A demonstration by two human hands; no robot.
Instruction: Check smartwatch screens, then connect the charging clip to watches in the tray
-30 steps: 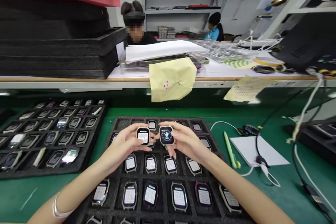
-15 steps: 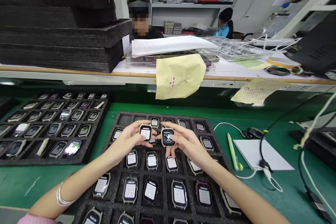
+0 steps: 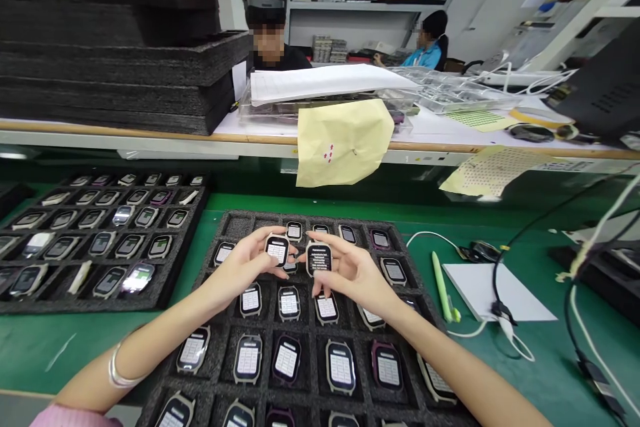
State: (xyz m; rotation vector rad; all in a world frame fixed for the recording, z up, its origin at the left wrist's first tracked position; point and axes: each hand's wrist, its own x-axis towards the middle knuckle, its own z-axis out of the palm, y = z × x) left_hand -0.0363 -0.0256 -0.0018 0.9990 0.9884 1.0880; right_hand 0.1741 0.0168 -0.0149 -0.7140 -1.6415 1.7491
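My left hand (image 3: pixel 243 268) pinches a smartwatch body (image 3: pixel 277 249) whose lit screen shows a white grid. My right hand (image 3: pixel 353 271) grips a second smartwatch body (image 3: pixel 319 258) with a dark screen and lines of white text. Both watches are held side by side just above a black foam tray (image 3: pixel 227 225). Several more watch bodies lie in the tray's pockets, most with lit white screens.
A second foam tray (image 3: pixel 195 203) of watches lies to the left on the green mat. A green pen (image 3: pixel 441 279), a white pad (image 3: pixel 493 291) and cables lie to the right. Stacked black foam trays (image 3: pixel 115 60) sit on the raised shelf. Two people sit behind it.
The screen of the watch in my right hand has changed from a round dial to lines of text. Both hands stay in about the same spot over the tray.
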